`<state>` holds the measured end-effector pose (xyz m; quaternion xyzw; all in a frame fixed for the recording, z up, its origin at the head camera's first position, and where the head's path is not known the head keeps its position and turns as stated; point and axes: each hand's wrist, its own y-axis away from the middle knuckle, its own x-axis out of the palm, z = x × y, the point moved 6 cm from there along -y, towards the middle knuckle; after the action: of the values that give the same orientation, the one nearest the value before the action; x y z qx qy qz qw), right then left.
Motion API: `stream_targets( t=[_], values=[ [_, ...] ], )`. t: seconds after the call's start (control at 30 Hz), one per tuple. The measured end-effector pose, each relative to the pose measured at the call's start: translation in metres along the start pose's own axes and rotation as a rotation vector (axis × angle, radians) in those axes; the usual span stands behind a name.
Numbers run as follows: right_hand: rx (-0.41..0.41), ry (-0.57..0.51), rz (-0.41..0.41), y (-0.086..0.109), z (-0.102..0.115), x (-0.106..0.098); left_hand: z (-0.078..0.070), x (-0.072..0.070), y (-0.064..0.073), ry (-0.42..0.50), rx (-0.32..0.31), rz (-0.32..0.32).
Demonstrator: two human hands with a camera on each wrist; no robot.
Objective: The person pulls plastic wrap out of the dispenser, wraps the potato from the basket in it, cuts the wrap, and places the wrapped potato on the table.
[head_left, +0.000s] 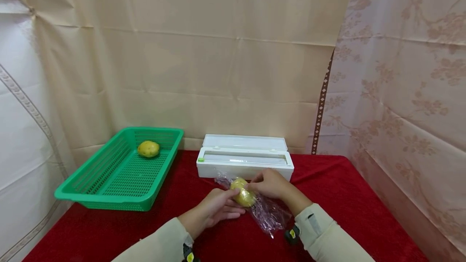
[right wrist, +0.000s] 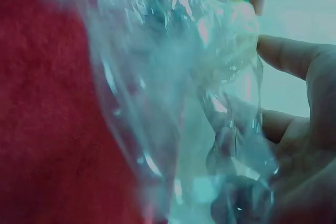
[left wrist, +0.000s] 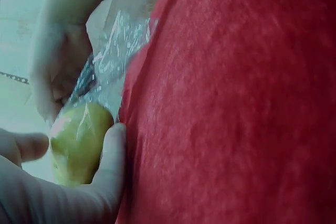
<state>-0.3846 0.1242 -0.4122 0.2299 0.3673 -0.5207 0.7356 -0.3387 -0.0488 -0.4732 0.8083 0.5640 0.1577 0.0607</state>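
A: Which step was in hand?

B: Wrapping, I judged. The potato (head_left: 244,198) was inside clear cling film (head_left: 267,215), between the two hands, just in front of the white cling-film dispenser (head_left: 225,170) with its lid (head_left: 244,143) raised.

A: How did each grip stand?

B: The left hand (head_left: 221,205) had thumb and fingers parted only by the potato's width and held it between them. The right hand (head_left: 272,184) had bent fingers, with its thumb against the wrapped potato; whether it pinched the film or merely pressed it, I couldn't tell.

A: Was the wrap finished?

B: It didn't look so. Film stuck out loose at both ends, the larger tail trailing toward the right sleeve (head_left: 324,231).

A: And the next move?

B: To my mind, it called for gathering that tail, drawing it snug and folding or twisting it against the potato, while the left hand steadied the load. A hard tug could have torn such thin film.

A: Anything waiting?

B: A second potato (head_left: 148,149), seemingly bare, lay in the green basket (head_left: 105,199) on the left of the red-draped bench (head_left: 353,209).
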Motion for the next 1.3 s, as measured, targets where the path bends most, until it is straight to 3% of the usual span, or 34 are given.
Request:
stream_targets(
  t=[0.17,0.3,0.7,0.8,0.97,1.03,1.13,1.23,1.3],
  values=[
    [-0.041,-0.115,0.053,0.015,-0.001,0.001,-0.006,0.002,0.003,-0.176,0.045,0.024],
    [-0.003,-0.186,0.081,0.027,-0.006,0.004,-0.010,0.003,0.005,-0.280,0.067,0.041],
    [0.086,-0.282,0.143,0.051,-0.013,0.029,-0.005,-0.001,0.009,-0.410,0.033,0.166],
    [0.100,-0.290,0.144,0.052,-0.015,0.031,-0.004,-0.002,0.009,-0.431,0.035,0.156],
    [0.108,-0.281,0.105,0.052,-0.017,0.033,-0.006,-0.010,0.009,-0.488,0.072,0.067],
    [0.096,-0.284,0.068,0.052,-0.017,0.031,-0.010,-0.011,0.009,-0.546,0.121,0.026],
    [0.032,-0.268,0.010,0.053,-0.014,0.028,-0.020,-0.009,0.007,-0.675,0.271,-0.009],
    [-0.072,-0.262,-0.004,0.053,-0.007,0.026,-0.031,-0.001,0.009,-0.789,0.455,0.003],
    [-0.138,-0.266,0.002,0.053,-0.002,0.027,-0.036,0.005,0.011,-0.839,0.545,0.036]
  ],
)
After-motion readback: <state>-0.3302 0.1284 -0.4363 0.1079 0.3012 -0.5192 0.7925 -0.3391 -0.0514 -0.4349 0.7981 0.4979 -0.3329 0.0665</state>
